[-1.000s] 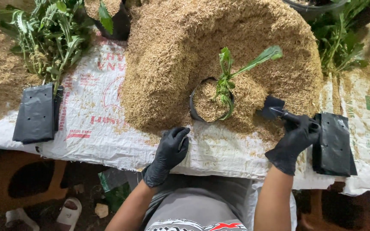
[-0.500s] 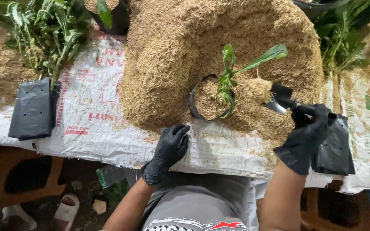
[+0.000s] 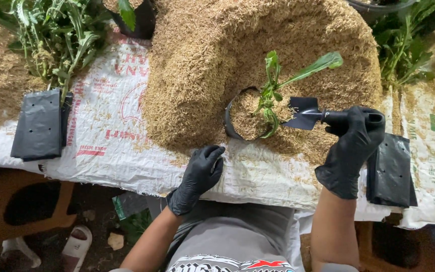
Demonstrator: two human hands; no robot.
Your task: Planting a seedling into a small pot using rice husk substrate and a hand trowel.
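Hands: both in black gloves. Right hand [image 3: 352, 148] closed round the handle of a small black trowel [image 3: 308, 113]. Left hand [image 3: 201, 171] holds nothing, fingers loosely curled, resting on the white woven sack [image 3: 112, 146] covering the surface, just below the husk mound [image 3: 258, 55].

Change: over the last second the right hand has lifted from the mound's lower right edge; the trowel, previously low in the husk, now sits level at the rim of the black grow bag [image 3: 235, 123]. Judged: a scoop of husk is being delivered or has just been tipped in; the blade looks bare.

Trowel: long axis near horizontal, blade pointing left toward the seedling [image 3: 273, 90], handle to the right.

Grow bag: set in the mound's front hollow, partly filled, seedling upright, one long leaf angled up-right.

Adjacent: flat black bags [image 3: 39, 126] left; another stack [image 3: 391, 171] right.
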